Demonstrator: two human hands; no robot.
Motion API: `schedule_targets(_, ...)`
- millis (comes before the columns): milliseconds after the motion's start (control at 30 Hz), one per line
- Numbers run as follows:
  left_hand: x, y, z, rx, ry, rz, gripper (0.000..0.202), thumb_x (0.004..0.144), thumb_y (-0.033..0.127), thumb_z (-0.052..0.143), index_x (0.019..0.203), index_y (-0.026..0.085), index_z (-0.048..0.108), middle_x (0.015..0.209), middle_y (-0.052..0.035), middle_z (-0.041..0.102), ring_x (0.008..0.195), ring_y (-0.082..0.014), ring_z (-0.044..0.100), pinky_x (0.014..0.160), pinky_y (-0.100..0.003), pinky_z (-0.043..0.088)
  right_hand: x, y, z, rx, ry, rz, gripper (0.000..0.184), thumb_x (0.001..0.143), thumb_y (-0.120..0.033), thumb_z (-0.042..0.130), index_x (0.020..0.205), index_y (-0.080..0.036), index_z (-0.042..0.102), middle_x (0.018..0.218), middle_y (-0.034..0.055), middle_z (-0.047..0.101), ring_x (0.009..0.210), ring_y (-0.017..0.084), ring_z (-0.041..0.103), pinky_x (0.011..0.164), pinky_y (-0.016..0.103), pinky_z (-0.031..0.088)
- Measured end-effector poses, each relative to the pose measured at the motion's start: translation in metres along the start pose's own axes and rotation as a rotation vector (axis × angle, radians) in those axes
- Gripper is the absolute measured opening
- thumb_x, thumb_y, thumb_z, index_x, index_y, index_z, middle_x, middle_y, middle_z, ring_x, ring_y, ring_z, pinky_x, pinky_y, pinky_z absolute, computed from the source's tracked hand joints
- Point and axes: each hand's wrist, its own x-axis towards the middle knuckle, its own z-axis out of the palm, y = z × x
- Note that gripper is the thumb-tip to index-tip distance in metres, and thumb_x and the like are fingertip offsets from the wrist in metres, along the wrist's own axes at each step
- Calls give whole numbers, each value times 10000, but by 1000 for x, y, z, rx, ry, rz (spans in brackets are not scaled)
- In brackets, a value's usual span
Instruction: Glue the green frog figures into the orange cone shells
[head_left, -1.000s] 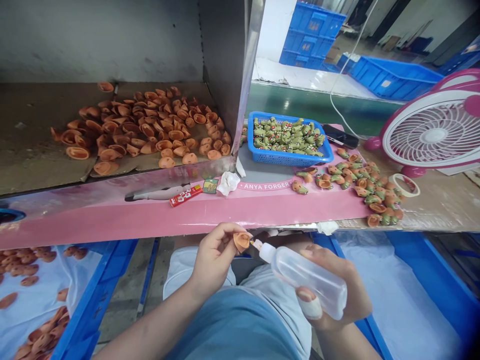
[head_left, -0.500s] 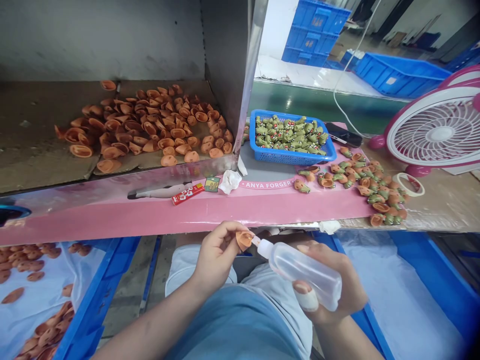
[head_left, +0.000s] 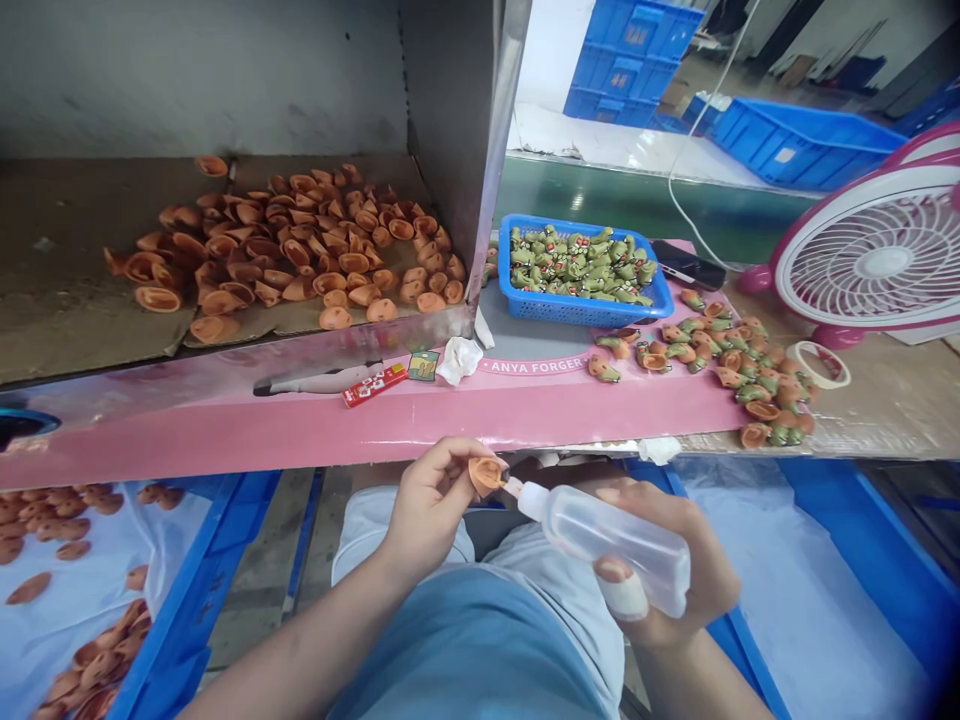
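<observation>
1. Pinching an orange piece (head_left: 486, 476) between thumb and fingertips, the left hand (head_left: 435, 505) holds it firmly above the lap, at the bottom middle of the view.
2. Clenched around a clear squeeze bottle (head_left: 611, 550), the right hand (head_left: 675, 570) keeps it tilted, with the nozzle (head_left: 511, 487) at the edge of the orange piece. A white wrap (head_left: 622, 600) covers the thumb.
3. Reading from the hands, a pink board (head_left: 375, 425) runs across at 12 o'clock, printed "ANYA FORGER" (head_left: 534, 366). On it lie a tissue (head_left: 459, 360), a small green card (head_left: 424, 366) and a red packet (head_left: 373, 385), whose writing is too small to read.
4. Sitting at 1 o'clock, a blue basket (head_left: 581, 318) holds green figures (head_left: 577, 265), with a phone (head_left: 686, 265) just beside it.
5. Scattered at 2 o'clock, loose orange-and-green figures (head_left: 750, 385) lie across the board and tabletop (head_left: 885, 410), near a tape roll (head_left: 819, 365). A pink fan (head_left: 885, 262) stands beyond them.
6. Heaped at 11 o'clock, orange pieces (head_left: 300, 260) cover cardboard on a shelf (head_left: 75, 290).
7. Lying at 8 o'clock, more orange pieces (head_left: 75, 590) fill a white-lined blue crate (head_left: 195, 570). A second lined crate (head_left: 810, 600) sits at 4 o'clock.
</observation>
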Motion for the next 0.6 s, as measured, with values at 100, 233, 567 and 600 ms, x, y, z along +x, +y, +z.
schedule_targets(100,-1,1,1,-11,-6,2,60,767,153,535,788,188,578,762,-6,659,684,-112,590,606,-200,470,2,-2,2,-9,6,-1,344,659,-184,595,991,-108,545,733,53,546,564,156,516,421,279,393)
schedule_targets(233,0,1,1,-16,-11,18,67,766,152,541,792,194,586,769,2,661,711,-105,598,635,-186,466,3,-4,3,-23,-2,10,327,675,-203,591,986,-112,543,728,44,541,558,142,503,427,272,388)
schedule_targets(567,1,-1,0,-1,12,4,63,767,156,535,792,192,580,762,4,654,667,-98,584,589,-185,462,2,-3,2,-28,-22,14,325,673,-207,596,981,-119,541,726,46,553,567,154,525,440,279,415)
schedule_targets(600,1,-2,0,-6,14,-5,60,766,157,537,790,192,579,761,5,654,663,-99,583,593,-192,466,1,-3,1,-33,-23,21,317,671,-206,597,970,-117,543,717,43,552,558,150,522,431,275,410)
